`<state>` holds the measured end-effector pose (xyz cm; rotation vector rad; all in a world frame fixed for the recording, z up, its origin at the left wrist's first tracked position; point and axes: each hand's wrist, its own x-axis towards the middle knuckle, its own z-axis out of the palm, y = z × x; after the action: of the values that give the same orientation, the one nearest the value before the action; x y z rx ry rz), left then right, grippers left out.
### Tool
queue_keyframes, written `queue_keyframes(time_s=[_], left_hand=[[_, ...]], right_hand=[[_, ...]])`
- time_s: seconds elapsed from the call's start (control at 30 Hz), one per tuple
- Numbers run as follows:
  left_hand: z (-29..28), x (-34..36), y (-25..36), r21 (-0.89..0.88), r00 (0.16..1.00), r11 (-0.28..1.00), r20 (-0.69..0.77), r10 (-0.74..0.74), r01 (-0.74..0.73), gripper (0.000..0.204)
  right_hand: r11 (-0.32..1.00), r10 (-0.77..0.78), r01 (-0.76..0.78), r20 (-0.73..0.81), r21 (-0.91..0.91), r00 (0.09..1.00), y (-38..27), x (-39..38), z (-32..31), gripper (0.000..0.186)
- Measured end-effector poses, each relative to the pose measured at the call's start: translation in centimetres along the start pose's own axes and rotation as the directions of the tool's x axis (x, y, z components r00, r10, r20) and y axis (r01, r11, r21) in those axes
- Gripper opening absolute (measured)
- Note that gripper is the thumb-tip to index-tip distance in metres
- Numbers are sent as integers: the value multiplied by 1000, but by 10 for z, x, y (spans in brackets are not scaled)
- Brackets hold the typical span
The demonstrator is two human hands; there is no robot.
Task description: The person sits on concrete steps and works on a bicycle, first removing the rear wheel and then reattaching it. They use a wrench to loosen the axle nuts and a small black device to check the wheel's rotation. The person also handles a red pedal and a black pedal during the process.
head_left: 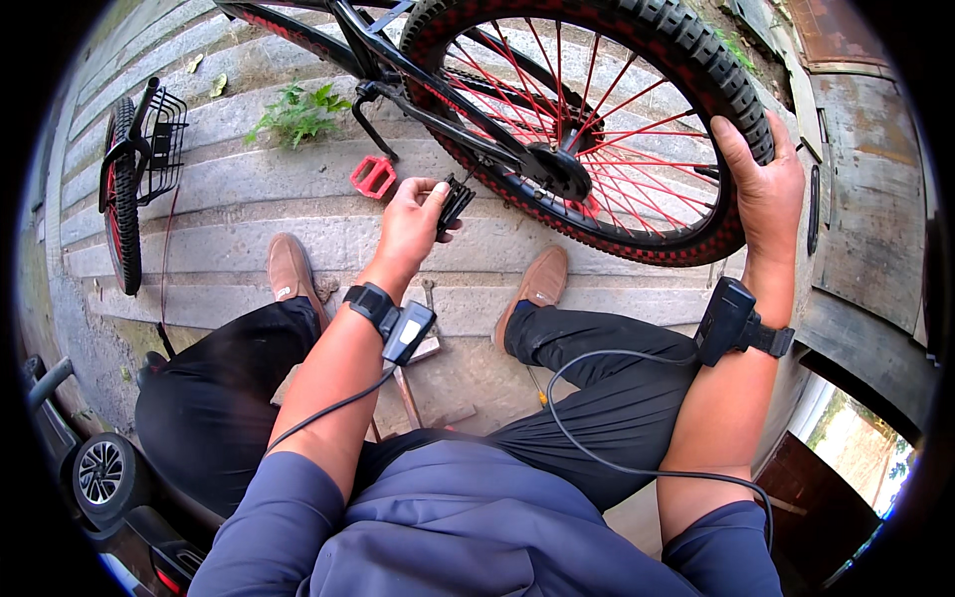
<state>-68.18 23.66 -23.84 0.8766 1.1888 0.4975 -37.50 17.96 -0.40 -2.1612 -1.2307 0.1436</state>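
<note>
My left hand (410, 221) is closed around a small black folding multi-tool (456, 205), its slim parts lying side by side. It is held just below the hub area of a bicycle's rear wheel, to the right of the red pedal (373, 176). My right hand (764, 179) grips the knobby black tyre (731, 75) at the wheel's right side, thumb on the near face and fingers wrapped behind. Red spokes (637, 134) run to the hub and a black disc. The black bicycle frame (448, 109) leans toward the upper left.
A front wheel (121, 199) and wire basket (164, 139) stand at the left. A green weed (298, 114) grows between the stone slabs (219, 244). A wooden-handled tool (407, 396) lies between my legs. Wooden boards (865, 189) stand at the right; a car wheel (103, 472) is lower left.
</note>
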Motion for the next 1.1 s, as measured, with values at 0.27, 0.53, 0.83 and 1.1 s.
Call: queue_keyframes(time_s=[0.27, 0.53, 0.83, 1.1], left_hand=[[1, 2, 10, 2, 995, 995, -18, -96, 96, 28], [-3, 4, 7, -178, 968, 952, 60, -244, 250, 27], [-10, 9, -18, 374, 896, 848, -88, 435, -375, 34], [1, -14, 4, 807, 824, 447, 85, 560, -386, 60]], right_hand=[[1000, 15, -15, 10, -7, 1000, -2, -1, 0, 57], [1000, 5, -5, -1, 5, 1000, 2, 1, 1, 57], [1000, 15, -15, -1, 16, 1000, -4, 0, 1, 55], [1000, 28, -28, 8, 14, 1000, -3, -1, 1, 57]])
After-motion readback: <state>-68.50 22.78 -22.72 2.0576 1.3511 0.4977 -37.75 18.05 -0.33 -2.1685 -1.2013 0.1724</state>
